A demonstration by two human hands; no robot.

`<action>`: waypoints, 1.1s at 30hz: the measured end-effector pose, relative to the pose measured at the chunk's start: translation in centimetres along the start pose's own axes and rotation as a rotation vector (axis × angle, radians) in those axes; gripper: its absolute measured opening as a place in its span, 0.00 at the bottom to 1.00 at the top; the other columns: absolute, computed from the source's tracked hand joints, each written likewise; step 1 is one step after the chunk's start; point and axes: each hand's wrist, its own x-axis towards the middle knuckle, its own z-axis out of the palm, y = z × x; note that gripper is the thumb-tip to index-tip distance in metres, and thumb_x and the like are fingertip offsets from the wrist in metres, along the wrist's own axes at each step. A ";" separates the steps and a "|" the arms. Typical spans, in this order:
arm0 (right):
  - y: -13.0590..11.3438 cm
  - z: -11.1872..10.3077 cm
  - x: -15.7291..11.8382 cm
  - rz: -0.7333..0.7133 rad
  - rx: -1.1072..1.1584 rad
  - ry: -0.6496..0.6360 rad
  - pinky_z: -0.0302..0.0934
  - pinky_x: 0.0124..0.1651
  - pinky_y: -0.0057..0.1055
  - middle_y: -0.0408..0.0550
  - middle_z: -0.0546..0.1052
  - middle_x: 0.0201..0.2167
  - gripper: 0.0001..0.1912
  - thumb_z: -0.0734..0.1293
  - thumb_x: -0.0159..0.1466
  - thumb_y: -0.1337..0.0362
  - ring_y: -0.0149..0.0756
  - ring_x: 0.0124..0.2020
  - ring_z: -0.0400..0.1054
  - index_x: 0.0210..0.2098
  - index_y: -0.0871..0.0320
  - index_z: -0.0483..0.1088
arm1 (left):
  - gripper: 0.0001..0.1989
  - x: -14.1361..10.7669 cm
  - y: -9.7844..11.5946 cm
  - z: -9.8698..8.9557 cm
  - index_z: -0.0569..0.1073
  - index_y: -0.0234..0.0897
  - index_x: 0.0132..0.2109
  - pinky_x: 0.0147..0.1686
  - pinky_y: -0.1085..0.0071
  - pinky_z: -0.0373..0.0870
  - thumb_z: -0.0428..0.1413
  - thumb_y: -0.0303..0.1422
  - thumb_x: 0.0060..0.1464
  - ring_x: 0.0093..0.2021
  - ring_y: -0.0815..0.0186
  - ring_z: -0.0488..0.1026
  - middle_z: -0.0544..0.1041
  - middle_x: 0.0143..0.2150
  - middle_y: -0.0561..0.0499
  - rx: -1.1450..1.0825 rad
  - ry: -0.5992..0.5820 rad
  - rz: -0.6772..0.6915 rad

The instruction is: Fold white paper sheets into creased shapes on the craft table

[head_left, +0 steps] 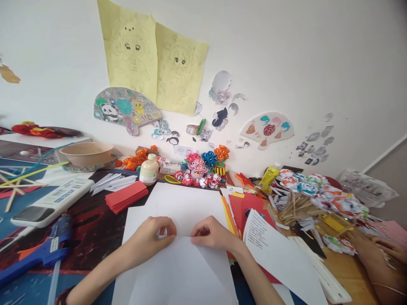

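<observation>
A sheet of white paper [181,271] is pinched along its top edge by both hands, over more white sheets [184,199] lying on the table. My left hand [155,234] grips the edge between thumb and fingertips, left of centre. On the other side my right hand [208,232] pinches the same edge, a short gap away. The paper's lower part runs out of view at the bottom. Just beyond the sheets are a stack of red paper [126,196] and a cream glue bottle [149,170].
To the left lie a blue glue gun [47,250], a white power strip [54,203] and a beige bowl [86,153]. Coloured and printed papers [273,250] are at the right, with wooden sticks [294,211]. Another person's hands [372,258] work at far right. Paper flowers [206,163] line the wall.
</observation>
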 end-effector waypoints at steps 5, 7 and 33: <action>-0.1 -0.3 0.0 -0.023 -0.016 -0.002 0.57 0.29 0.24 0.45 0.76 0.25 0.09 0.69 0.56 0.62 0.30 0.25 0.65 0.31 0.62 0.77 | 0.08 0.1 0.3 -0.6 0.73 0.38 0.30 0.33 0.75 0.62 0.49 0.30 0.50 0.32 0.68 0.67 0.75 0.30 0.54 -0.050 -0.032 0.002; -0.2 -0.4 -0.1 -0.034 -0.033 -0.007 0.57 0.29 0.24 0.45 0.76 0.25 0.09 0.69 0.56 0.62 0.30 0.25 0.65 0.31 0.62 0.77 | 0.08 0.1 0.5 -0.8 0.73 0.37 0.29 0.33 0.75 0.62 0.49 0.30 0.49 0.31 0.69 0.67 0.75 0.29 0.55 -0.070 -0.047 0.009; 0.7 -2.0 -0.4 0.018 0.017 0.067 0.55 0.28 0.24 0.45 0.74 0.24 0.08 0.69 0.55 0.63 0.30 0.25 0.64 0.29 0.63 0.76 | 0.10 0.2 -3.1 -4.7 0.74 0.39 0.33 0.32 0.75 0.61 0.49 0.35 0.53 0.32 0.67 0.69 0.76 0.32 0.55 0.108 0.153 -0.022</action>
